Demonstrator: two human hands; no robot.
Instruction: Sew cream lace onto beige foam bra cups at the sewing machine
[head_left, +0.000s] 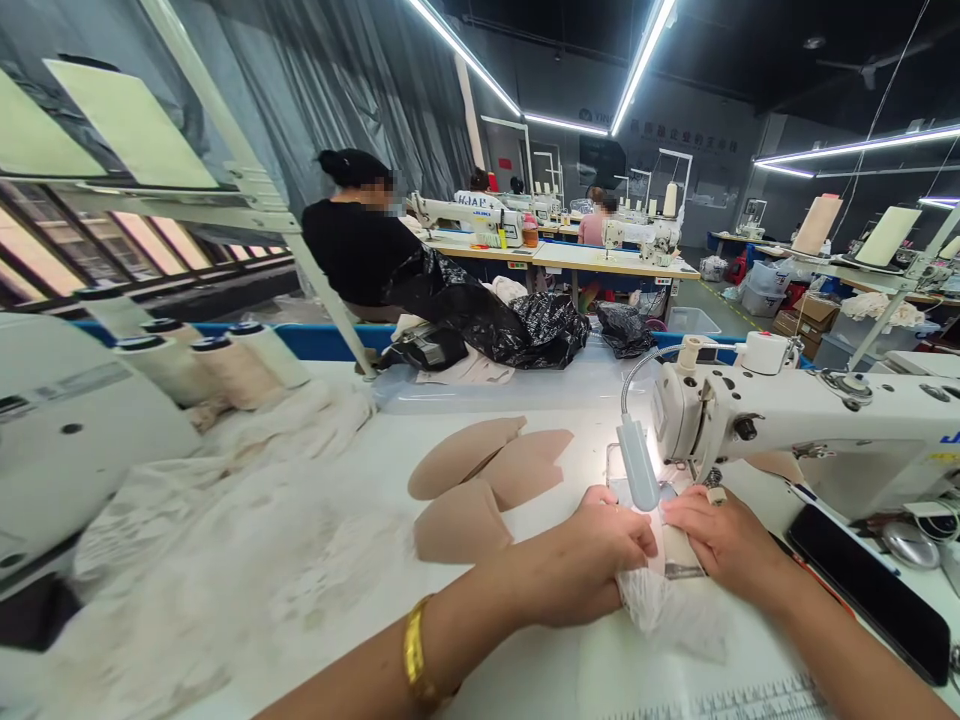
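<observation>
My left hand (604,555) is closed on a pale fabric piece (651,595) whose sheer white end hangs toward me. On the far side of this piece, my right hand (724,535) grips its edge with bent fingers beside the needle area of the white sewing machine (757,405). A grey lamp (637,465) on a bendable neck partly hides the spot between my hands. Left of my left hand lie several beige curved cup pieces (461,520) on the white table.
White lace fabric (225,560) is heaped at the left, below thread cones (255,355). A black phone (870,590) lies right of my right arm. A clear ruler (735,700) is at the front edge. Across the table, a person (360,240) sits near black plastic bags (517,330).
</observation>
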